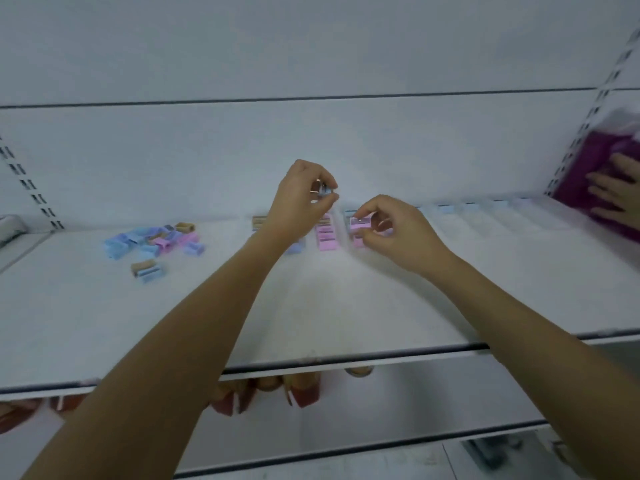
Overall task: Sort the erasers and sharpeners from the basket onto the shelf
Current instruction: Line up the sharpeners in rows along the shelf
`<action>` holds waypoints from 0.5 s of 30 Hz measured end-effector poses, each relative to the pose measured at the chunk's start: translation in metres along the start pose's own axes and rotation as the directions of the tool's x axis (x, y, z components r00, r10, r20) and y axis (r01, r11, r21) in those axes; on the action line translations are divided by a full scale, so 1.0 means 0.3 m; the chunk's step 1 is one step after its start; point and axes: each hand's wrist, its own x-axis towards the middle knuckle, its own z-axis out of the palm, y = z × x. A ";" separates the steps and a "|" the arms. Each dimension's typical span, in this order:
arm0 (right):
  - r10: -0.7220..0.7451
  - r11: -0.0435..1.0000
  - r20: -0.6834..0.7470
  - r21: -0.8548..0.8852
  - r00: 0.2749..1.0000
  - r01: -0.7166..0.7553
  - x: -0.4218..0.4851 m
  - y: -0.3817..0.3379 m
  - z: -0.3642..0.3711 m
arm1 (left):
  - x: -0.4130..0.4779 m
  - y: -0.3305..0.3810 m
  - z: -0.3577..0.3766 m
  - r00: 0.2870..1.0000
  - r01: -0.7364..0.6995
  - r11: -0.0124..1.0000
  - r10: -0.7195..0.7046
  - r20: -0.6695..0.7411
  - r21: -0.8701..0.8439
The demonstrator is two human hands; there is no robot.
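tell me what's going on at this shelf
A person is stocking the white shelf. The left hand pinches a small blue plastic sharpener above it; the right hand pinches a pink plastic sharpener beside the neat pink row. A loose pile of blue, pink and tan sharpeners lies further left. Someone else's hand rests on a purple packet at far right.

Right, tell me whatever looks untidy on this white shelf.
The pile of small blue, pink and tan plastic sharpeners on the left of the white shelf lies jumbled, unlike the neat pink row at the middle. One tan-and-blue sharpener sits apart, nearer the front edge.
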 end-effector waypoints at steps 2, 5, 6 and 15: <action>-0.034 0.997 -0.002 -0.062 0.999 0.034 -0.025 0.048 -0.033 | 0.004 0.036 0.049 1.000 0.021 0.999 -0.020 0.004 -0.042; -0.050 0.992 -0.016 -0.114 0.999 0.048 -0.049 0.105 -0.082 | 0.019 0.077 0.101 0.999 -0.029 0.999 0.029 0.045 -0.016; -0.053 0.990 -0.020 -0.133 0.998 0.050 -0.048 0.121 -0.100 | 0.029 0.086 0.115 0.997 -0.041 0.999 0.041 0.060 -0.007; 0.060 0.975 -0.121 -0.206 0.991 -0.084 -0.051 0.223 -0.198 | 0.101 0.122 0.221 0.981 -0.015 1.000 0.017 0.192 -0.011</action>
